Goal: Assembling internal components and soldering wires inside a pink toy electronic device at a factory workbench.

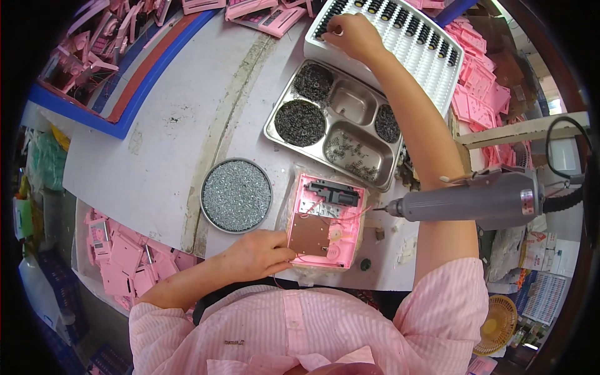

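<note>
A pink plastic case (343,255) lies open in front of me, with a brown circuit board (310,235), a black mechanism (333,194) and thin red wires inside. Clear plastic wrap sits under it. My left hand (259,255) grips the case's lower left edge, thumb and fingers closed. Far off, my right hand (355,36) reaches over a white slotted tray (400,65) that holds rows of small black cylindrical parts (409,26). Its fingers are pinched together beside the leftmost row; what is between them is too hidden to name.
A steel compartment tray (355,103) holds black rings and small springs. Left of the case stands a round dish of small screws (236,195). A grey electric screwdriver (469,203) hangs over my right forearm. Pink casings fill a blue-edged bin (119,125) and a lower-left box (125,256).
</note>
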{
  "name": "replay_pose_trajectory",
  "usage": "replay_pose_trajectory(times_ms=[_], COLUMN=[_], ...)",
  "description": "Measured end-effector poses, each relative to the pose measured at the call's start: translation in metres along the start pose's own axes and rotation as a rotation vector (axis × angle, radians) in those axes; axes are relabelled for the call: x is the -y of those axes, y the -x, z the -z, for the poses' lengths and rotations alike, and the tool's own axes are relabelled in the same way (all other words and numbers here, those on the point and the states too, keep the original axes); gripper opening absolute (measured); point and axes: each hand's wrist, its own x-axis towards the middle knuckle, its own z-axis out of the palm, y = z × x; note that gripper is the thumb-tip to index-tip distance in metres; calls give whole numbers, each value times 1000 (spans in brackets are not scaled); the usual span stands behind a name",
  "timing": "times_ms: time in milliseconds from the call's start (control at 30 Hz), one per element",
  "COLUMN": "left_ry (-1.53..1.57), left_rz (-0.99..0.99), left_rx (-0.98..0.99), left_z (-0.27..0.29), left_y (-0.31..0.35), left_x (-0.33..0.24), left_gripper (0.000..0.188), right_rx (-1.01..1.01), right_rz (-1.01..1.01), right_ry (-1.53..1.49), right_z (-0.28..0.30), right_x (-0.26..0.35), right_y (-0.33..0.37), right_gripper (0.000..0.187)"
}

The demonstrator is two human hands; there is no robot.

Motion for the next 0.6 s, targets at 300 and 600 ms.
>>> replay_pose_trajectory(times_ms=[300, 600], left_ry=[-32, 9], left_rz=[10, 32], left_rx=[5, -76], left_z=[-5, -12], left_y=[3, -1], left_x=[4, -1], left_gripper=[19, 20], right_rx=[-301, -486], right_rz=[46, -731], right_ry=[-385, -738], right_z=[-24, 124], right_x=[-45, -47], right_y=[-9, 281], right_gripper=[17, 32])
